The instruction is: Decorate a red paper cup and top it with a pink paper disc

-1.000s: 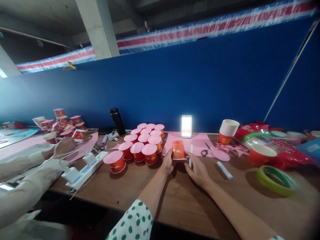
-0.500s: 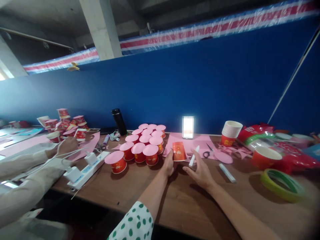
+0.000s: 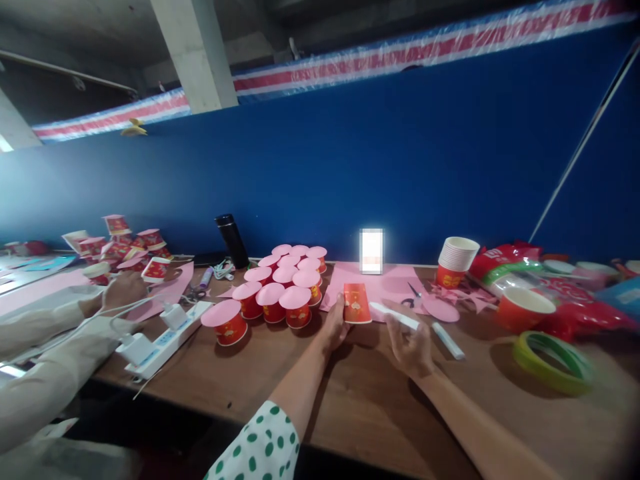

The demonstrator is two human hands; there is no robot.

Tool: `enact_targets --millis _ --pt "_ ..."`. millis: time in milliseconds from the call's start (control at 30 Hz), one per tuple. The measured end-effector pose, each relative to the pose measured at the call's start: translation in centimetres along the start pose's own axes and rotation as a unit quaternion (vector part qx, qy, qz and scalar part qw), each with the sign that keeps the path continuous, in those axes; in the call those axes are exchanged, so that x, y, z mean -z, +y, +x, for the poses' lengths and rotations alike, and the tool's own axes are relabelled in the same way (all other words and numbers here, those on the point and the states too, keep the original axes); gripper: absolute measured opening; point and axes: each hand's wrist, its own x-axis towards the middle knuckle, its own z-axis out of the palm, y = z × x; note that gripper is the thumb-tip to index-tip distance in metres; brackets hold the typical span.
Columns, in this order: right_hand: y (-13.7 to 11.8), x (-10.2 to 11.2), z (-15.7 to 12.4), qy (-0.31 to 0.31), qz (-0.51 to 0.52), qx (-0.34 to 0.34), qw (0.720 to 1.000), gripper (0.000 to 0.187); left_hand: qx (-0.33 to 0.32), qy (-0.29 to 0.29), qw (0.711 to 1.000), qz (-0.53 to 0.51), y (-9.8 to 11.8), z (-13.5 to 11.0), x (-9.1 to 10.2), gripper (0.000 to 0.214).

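My left hand [image 3: 336, 325] is closed on the side of a red paper cup [image 3: 357, 305] with a gold print, its wider end down just above the table. In my right hand [image 3: 413, 347], to the right of the cup, is a slim white pen-shaped tube [image 3: 400, 316], its tapered end pointing left toward the cup. Behind both hands lies a sheet of pink paper [image 3: 345, 272], with dark-handled scissors [image 3: 409, 302] near its right side. Left of my hands stand several upturned red cups topped with pink paper discs [image 3: 271, 294].
At right are a white stick [image 3: 449, 341], a pink disc [image 3: 441, 309], stacked cups [image 3: 457, 260], a single cup [image 3: 525, 311] and yellow-green tape [image 3: 553, 363]. A power strip [image 3: 167, 339] and a black flask [image 3: 233, 241] stand left. Another person's hand [image 3: 125, 293] works far left.
My right hand has turned the white tube from steeply upright to nearly level, its tip now closer to the cup. The cup stays in my left hand. The view has shifted slightly.
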Motion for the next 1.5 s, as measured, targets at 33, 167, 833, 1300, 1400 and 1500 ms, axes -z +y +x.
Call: enact_targets --millis 33,167,833,1300,1400,1500 --pt "-0.2 0.0 0.0 0.006 0.004 0.005 1.0 0.031 -0.001 -0.003 1.0 -0.001 0.0 -0.1 -0.1 0.047" --pt "-0.9 -0.2 0.3 0.027 0.002 0.032 0.999 0.03 0.002 -0.017 1.0 -0.002 0.1 -0.2 -0.4 0.048" --pt "-0.4 -0.6 0.3 0.022 0.031 0.031 0.999 0.022 0.001 -0.024 1.0 -0.007 -0.4 0.7 0.6 0.045" --pt "-0.4 -0.5 0.5 0.014 0.013 0.039 0.999 0.024 0.0 -0.019 1.0 -0.006 -0.5 0.6 0.4 0.045" --pt "-0.5 -0.5 0.5 0.016 0.022 0.033 0.999 0.024 -0.004 -0.027 1.0 -0.002 -0.4 0.5 0.4 0.045" --pt "-0.6 -0.5 0.5 0.01 0.024 0.031 0.999 0.025 -0.001 -0.032 1.0 0.001 -0.3 0.4 0.2 0.045"
